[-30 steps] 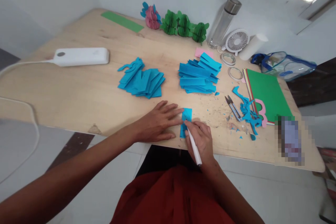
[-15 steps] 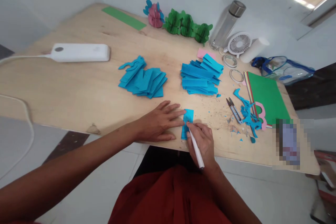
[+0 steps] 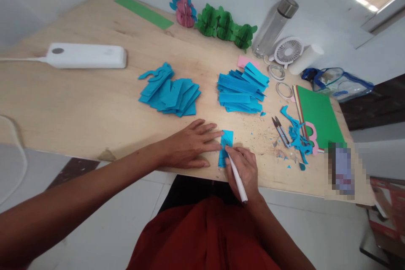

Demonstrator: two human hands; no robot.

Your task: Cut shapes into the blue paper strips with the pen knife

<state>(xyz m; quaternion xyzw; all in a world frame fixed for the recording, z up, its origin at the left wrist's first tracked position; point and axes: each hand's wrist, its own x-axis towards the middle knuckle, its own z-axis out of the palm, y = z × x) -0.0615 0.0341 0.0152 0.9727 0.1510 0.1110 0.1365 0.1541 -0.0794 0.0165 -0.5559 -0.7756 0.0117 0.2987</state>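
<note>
One blue strip touched by flat left hand, grip loose; right hand grasping white pen.

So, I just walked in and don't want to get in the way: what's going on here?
A person's right hand holds a white pen over a small piece of blue paper, while the left hand lies flat with fingertips at the paper's left edge. Farther back on the table lie two piles of blue paper. To the right, small scissors lie beside blue scraps.
</note>
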